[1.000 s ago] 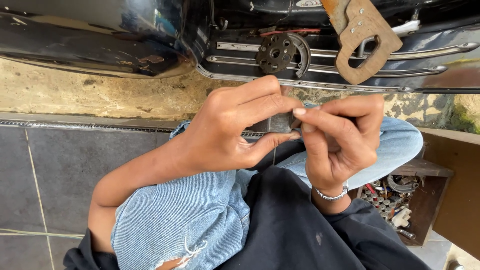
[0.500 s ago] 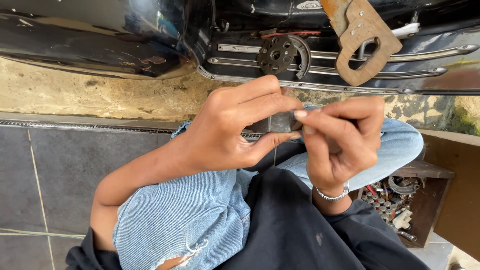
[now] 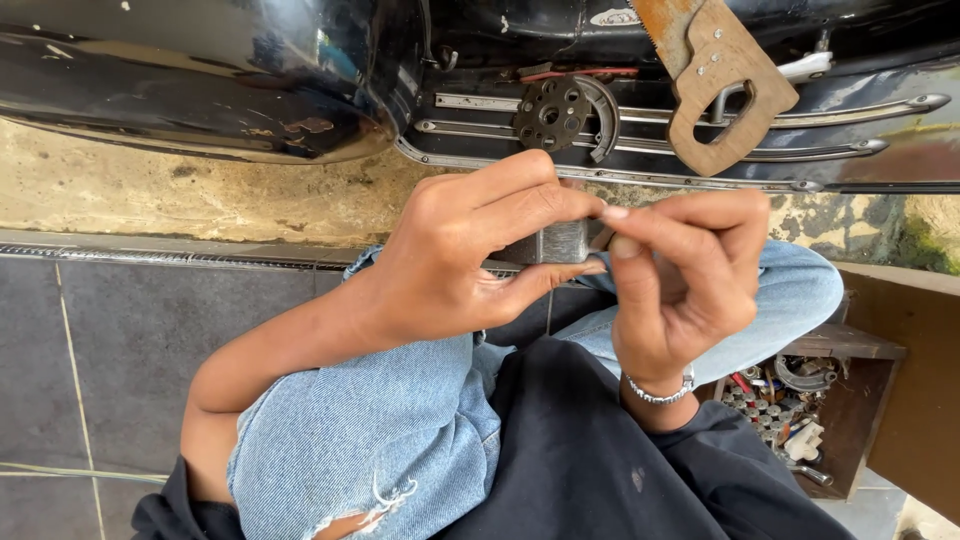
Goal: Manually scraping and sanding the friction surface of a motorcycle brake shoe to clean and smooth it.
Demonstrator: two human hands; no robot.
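My left hand (image 3: 470, 245) pinches a small grey metal block (image 3: 560, 242) between thumb and fingers, held above my lap. My right hand (image 3: 685, 280) meets it from the right, its fingertips closed on the block's right edge; a thin piece there is too small to make out. A thin wire (image 3: 549, 312) hangs down from the block. A metal bracelet (image 3: 660, 392) circles my right wrist. Both hands hover over my knees in light blue torn jeans (image 3: 370, 430) and a black shirt (image 3: 590, 460).
A black machine body (image 3: 220, 70) with chrome rails (image 3: 700, 115) lies ahead, with a round perforated metal disc (image 3: 552, 112) and a rusty handsaw with a wooden handle (image 3: 720, 85) on it. A wooden box (image 3: 800, 415) of small metal parts sits at right. Grey tiled floor (image 3: 110, 360) at left.
Both hands stay together on the small block; the right fingers have shifted slightly along its edge. The view has barely moved.
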